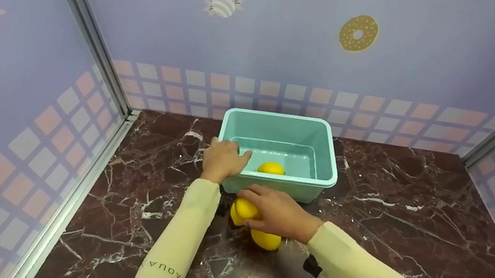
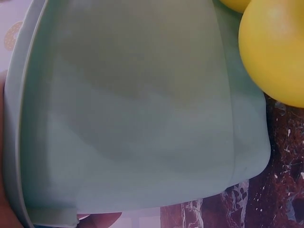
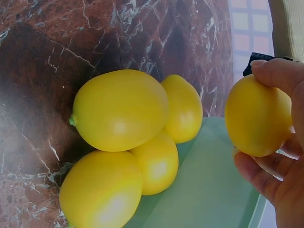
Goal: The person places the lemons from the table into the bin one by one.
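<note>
My left hand (image 1: 225,160) holds the left rim of a light green plastic basin (image 1: 274,186), its thumb over the inner side. Seen from the left wrist, the basin's wall (image 2: 133,118) fills most of the view. In front of the basin, my right hand (image 1: 280,212) grips a lemon (image 3: 256,116) between thumb and fingers. Several more lemons lie bunched on the table beside the basin's front wall, among them a large one (image 3: 121,111) with a green tip; my right hand partly covers them in the head view. Inside the basin, near its front wall, sits one lemon (image 1: 271,168).
The dark red marbled tabletop (image 1: 395,230) extends on both sides of the basin. Behind it rises a lilac wall (image 1: 281,45) printed with doughnuts and tiles, and panels with metal frame strips (image 1: 95,42) stand at the left and right.
</note>
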Tool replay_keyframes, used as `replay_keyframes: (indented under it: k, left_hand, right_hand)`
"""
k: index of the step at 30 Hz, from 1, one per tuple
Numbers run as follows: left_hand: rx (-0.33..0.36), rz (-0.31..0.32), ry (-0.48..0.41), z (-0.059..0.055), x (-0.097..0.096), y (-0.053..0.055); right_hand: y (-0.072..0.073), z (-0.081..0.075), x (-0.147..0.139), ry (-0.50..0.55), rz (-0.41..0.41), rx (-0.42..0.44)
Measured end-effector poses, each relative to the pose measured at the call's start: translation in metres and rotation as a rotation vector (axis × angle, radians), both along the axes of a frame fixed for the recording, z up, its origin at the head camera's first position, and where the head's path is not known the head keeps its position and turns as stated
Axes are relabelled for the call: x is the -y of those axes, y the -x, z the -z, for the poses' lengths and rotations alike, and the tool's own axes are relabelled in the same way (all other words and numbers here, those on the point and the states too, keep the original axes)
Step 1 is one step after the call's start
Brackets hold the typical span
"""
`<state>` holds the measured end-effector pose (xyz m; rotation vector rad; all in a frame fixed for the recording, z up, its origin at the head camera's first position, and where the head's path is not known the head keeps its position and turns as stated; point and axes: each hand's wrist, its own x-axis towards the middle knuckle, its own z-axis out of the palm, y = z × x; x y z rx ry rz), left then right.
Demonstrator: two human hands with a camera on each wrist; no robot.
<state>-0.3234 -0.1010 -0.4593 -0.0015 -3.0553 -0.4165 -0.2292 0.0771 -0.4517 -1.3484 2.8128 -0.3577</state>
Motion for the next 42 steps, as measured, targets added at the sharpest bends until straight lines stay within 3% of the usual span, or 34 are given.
replay_keyframes:
  k: [42]
  left_hand:
    - [-0.003,0.001,0.001,0.001,0.001,-0.001]
  right_hand:
    - [0.014,-0.025,-0.012,0.058,0.073,0.052]
